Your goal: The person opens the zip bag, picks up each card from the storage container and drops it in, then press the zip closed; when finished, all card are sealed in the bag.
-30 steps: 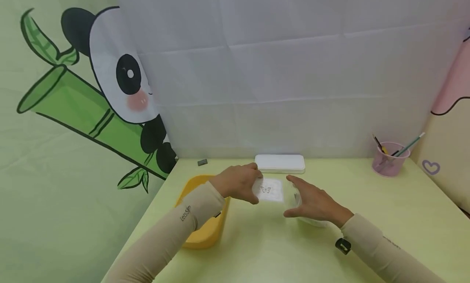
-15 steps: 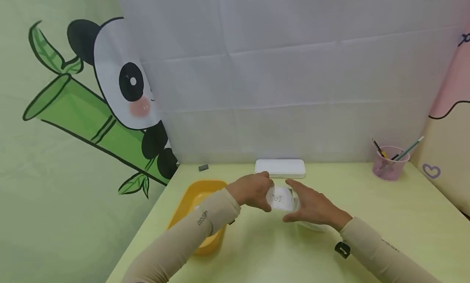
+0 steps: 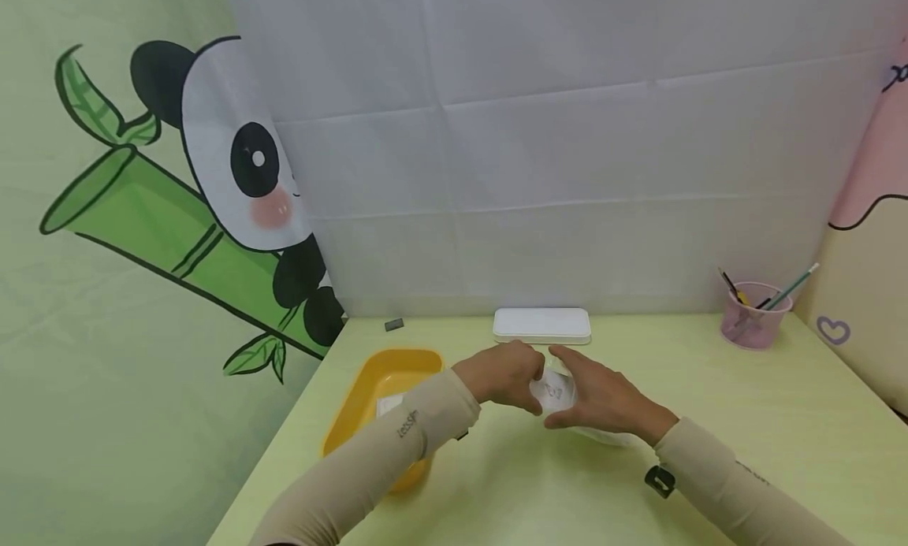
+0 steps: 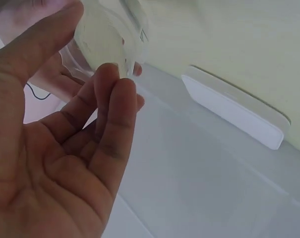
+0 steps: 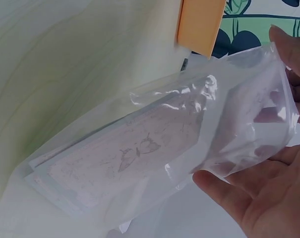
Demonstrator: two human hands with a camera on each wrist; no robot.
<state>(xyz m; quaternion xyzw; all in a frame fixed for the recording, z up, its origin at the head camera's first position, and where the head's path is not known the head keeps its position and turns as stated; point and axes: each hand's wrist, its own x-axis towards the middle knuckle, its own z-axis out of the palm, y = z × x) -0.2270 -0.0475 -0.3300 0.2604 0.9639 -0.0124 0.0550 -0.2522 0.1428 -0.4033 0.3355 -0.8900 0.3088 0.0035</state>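
1. Nearest the camera, two beige sleeves (image 3: 369, 467) reach in over the pale green table (image 3: 745, 404).
2. Both hands meet at mid-table on a clear plastic bag (image 3: 555, 389) with a white butterfly-printed card inside. The left hand (image 3: 505, 375) curls its fingers onto the bag's left edge; the right hand (image 3: 603, 396) grips the right side, thumb below and fingers above.
3. Only the right wrist view shows the bag's contents plainly: the card (image 5: 125, 158) lies flat in the crinkled film, and the right hand's fingers (image 5: 288, 49) pinch the bag's end.
4. The left wrist view shows that hand's fingers (image 4: 110, 109) bent against a curled transparent edge, with the card out of sight.
5. Just left of the hands sits a yellow tray (image 3: 369, 388) holding something white.
6. Behind the hands, near the wall, lies a closed white case (image 3: 542, 325).
7. Far right stands a pink cup (image 3: 753, 316) of pens.
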